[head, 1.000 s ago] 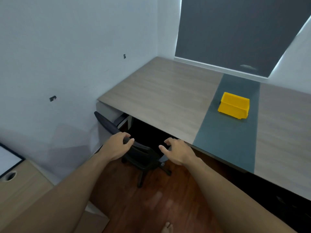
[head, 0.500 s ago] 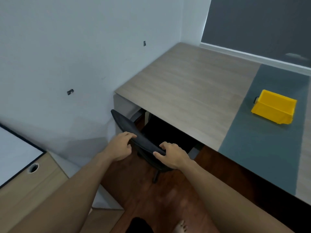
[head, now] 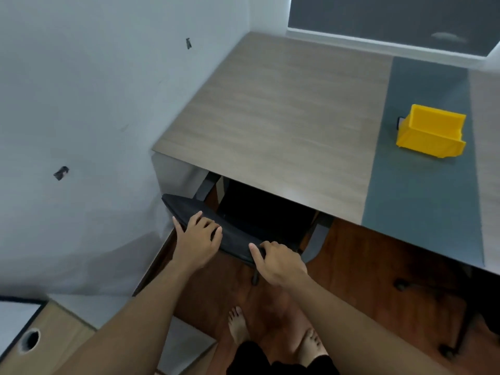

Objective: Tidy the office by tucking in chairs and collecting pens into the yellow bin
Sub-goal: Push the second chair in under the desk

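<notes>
A black office chair (head: 232,234) stands at the front edge of the wooden desk (head: 276,123), its seat under the desktop and only the top of the backrest showing. My left hand (head: 197,239) grips the left part of the backrest top. My right hand (head: 278,262) grips its right end. A yellow bin (head: 430,136) sits on the grey-blue strip (head: 422,198) of the desk, to the right and beyond my hands. No pens are visible.
A white wall (head: 81,131) runs along the left, close to the chair. A low wooden cabinet (head: 48,339) with a cable hole stands at the bottom left. Another chair's wheeled base (head: 433,315) shows under the desk at right. My bare feet (head: 238,326) stand on the wood floor.
I have stepped closer and the chair has gone further under the desk. Both hands have closed on the backrest top. The view has tilted downward.
</notes>
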`<state>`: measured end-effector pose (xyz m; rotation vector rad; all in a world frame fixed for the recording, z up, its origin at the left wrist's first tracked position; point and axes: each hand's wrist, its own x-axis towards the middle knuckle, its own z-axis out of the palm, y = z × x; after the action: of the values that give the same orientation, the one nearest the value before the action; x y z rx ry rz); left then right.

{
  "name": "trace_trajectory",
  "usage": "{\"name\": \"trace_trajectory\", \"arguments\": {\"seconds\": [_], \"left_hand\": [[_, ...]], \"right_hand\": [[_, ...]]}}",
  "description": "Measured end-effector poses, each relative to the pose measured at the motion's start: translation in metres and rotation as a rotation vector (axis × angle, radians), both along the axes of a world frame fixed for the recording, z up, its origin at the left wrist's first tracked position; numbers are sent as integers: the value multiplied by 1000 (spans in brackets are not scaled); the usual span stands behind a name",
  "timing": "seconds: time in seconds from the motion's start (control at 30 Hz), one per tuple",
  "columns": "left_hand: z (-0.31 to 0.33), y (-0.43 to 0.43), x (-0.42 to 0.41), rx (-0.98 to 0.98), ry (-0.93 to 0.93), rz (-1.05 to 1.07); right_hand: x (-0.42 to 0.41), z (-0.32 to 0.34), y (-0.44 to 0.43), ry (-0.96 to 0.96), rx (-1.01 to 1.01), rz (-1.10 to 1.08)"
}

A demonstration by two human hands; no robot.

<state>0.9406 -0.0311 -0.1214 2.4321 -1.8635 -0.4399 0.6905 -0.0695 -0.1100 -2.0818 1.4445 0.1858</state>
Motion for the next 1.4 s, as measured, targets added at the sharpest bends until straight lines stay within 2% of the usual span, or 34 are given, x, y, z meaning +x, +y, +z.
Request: {"name": "trace_trajectory", "arguments": {"seconds": [0.13, 0.33, 0.87, 1.2, 1.4], "left_hand": [[-11, -19, 13, -106, -20, 4], [-11, -66, 32, -174, 59, -20], [-2, -153, 67, 111, 182, -187], [1, -168, 55, 105, 256, -164], [0, -169, 53, 76, 239, -140]], "right_hand": [[19, -2, -9, 39, -53, -58], [39, 4, -53, 87, -70, -101], [55, 9, -135, 141, -101, -122], [42, 4, -173, 161, -104, -97], [41, 1, -182, 174, -102, -71]]}}
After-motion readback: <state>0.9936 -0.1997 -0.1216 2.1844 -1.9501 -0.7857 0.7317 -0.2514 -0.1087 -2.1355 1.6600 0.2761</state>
